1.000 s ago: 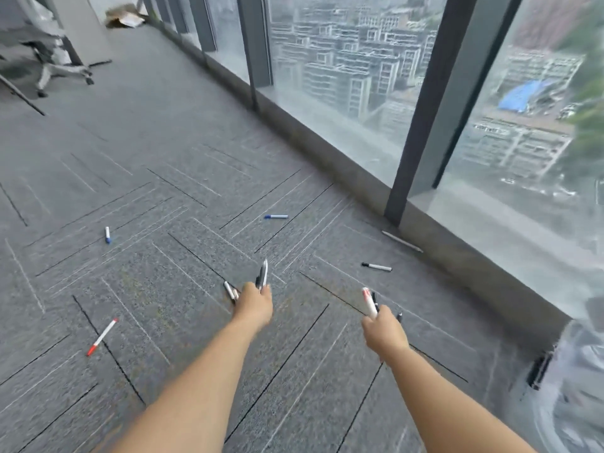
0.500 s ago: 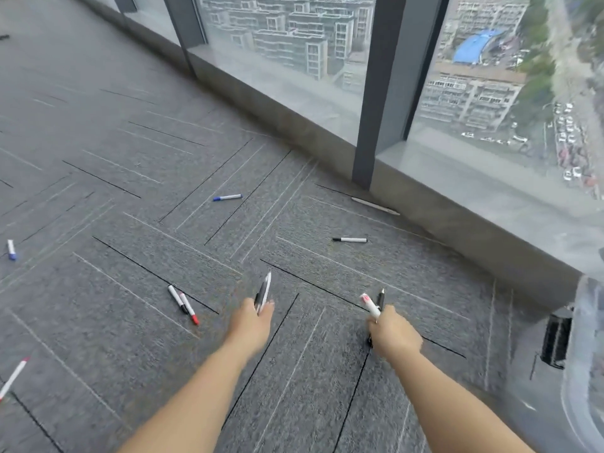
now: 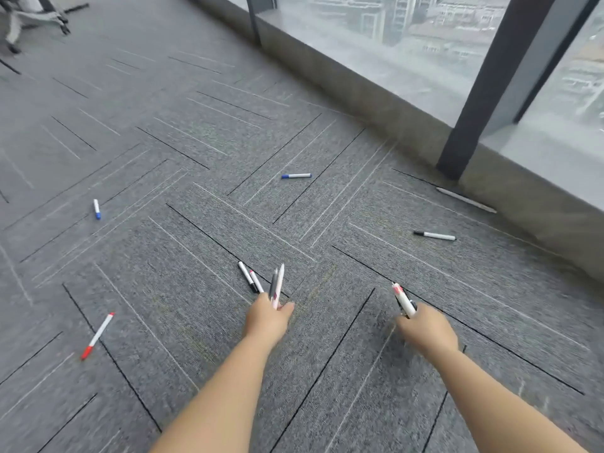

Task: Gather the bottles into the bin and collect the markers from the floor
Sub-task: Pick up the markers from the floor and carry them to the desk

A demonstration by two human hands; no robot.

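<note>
While the left hand (image 3: 268, 320) grips two markers (image 3: 277, 282), the right hand (image 3: 426, 328) grips a white marker (image 3: 404, 299). A black marker (image 3: 434, 236) lies near the window post (image 3: 480, 103); a blue marker (image 3: 296, 175), farther off.

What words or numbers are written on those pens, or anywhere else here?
No text can be read.
Floor markers: any print is too small.
Held markers in the left hand and right hand: blurred.
Buildings outside: no legible signs.
</note>
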